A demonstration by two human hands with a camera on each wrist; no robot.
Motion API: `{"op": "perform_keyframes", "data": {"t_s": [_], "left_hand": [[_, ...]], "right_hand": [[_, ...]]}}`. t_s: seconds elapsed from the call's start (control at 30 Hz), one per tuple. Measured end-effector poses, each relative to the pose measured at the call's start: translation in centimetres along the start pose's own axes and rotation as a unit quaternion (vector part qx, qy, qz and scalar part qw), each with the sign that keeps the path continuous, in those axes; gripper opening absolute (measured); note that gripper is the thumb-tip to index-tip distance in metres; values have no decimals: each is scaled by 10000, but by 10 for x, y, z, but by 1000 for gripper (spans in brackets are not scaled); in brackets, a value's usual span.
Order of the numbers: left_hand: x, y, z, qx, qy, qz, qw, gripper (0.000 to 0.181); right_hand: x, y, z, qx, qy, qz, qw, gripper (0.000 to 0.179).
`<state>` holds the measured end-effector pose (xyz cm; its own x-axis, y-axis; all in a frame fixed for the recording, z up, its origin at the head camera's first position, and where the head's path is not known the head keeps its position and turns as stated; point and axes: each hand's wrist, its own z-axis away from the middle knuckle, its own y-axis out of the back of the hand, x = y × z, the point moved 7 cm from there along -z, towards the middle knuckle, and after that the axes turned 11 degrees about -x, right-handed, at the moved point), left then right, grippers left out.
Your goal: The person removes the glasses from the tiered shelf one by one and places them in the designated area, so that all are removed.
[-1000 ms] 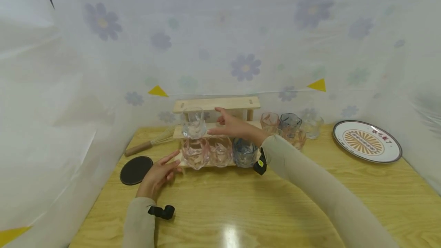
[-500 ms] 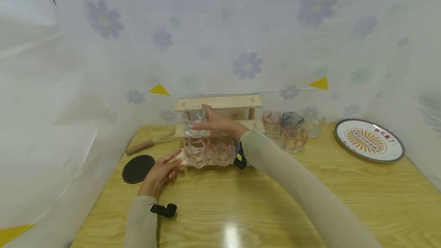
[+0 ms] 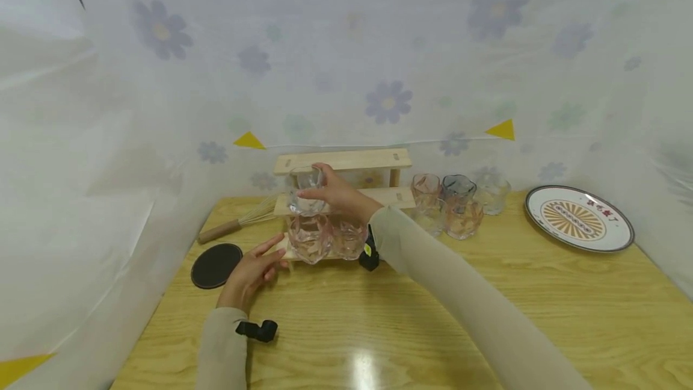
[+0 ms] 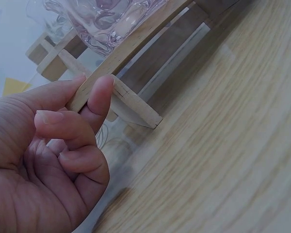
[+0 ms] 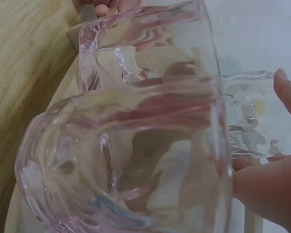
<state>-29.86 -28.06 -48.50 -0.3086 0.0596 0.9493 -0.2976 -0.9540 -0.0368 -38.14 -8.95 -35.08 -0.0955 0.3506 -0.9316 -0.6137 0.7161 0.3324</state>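
A wooden tiered rack (image 3: pixel 346 162) stands at the back of the table. My left hand (image 3: pixel 250 277) pinches the left end of its lowest shelf (image 4: pixel 99 83) between thumb and forefinger, other fingers curled. On the middle shelf, at the left, a clear glass (image 3: pixel 301 204) stands upright. My right hand (image 3: pixel 341 193) grips it from the right side; the right wrist view shows this clear glass (image 5: pixel 250 114) behind the pink ones. Two pink-tinted glasses (image 3: pixel 310 242) sit on the lowest shelf. My right wrist hides the blue glass beside them.
Right of the rack several tinted and clear glasses (image 3: pixel 464 219) stand grouped on the table (image 3: pixel 433 330). A patterned plate (image 3: pixel 579 219) lies at the far right. To the left are a whisk (image 3: pixel 219 232) and a dark round coaster (image 3: pixel 216 265). A patterned sheet hangs behind.
My right hand has moved left and taken hold of the clear glass on the middle shelf. Its wrist now covers the blue glass. The left hand keeps its place at the rack.
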Motion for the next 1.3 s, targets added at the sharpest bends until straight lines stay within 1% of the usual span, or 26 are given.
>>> {"op": "perform_keyframes", "data": {"t_s": [0.17,0.33,0.5,0.6,0.67,0.8,0.97,1.1,1.2,1.3], "left_hand": [[0,1,0,-2,-18,21,10000,57],[0,-1,1,10,-20,88,10000,56],[1,-2,1,0,-35,136,9999,57],[1,-1,1,51,-20,172,9998,56],[1,0,1,11,-35,123,9999,58],[-1,1,1,38,-11,88,10000,57],[-1,-1,0,-7,-21,56,10000,58],[0,-2,1,-73,-60,99,9999,59],[0,-2,2,-114,-71,118,9998,60],[1,-3,2,-142,-75,108,9998,60]], "right_hand": [[1,-1,-2,98,46,-56,9999,90],[-1,-1,1,175,92,-186,9996,88],[-7,2,3,243,268,-269,9990,87],[-9,4,3,321,295,-235,9988,85],[-10,5,4,358,262,-204,9988,85],[-13,8,6,365,232,-135,9990,84],[-18,17,14,407,307,-162,9986,82],[-20,28,22,443,447,-405,9972,81],[-19,38,29,421,580,-489,9962,82],[-15,48,36,340,741,-450,9957,83]]}}
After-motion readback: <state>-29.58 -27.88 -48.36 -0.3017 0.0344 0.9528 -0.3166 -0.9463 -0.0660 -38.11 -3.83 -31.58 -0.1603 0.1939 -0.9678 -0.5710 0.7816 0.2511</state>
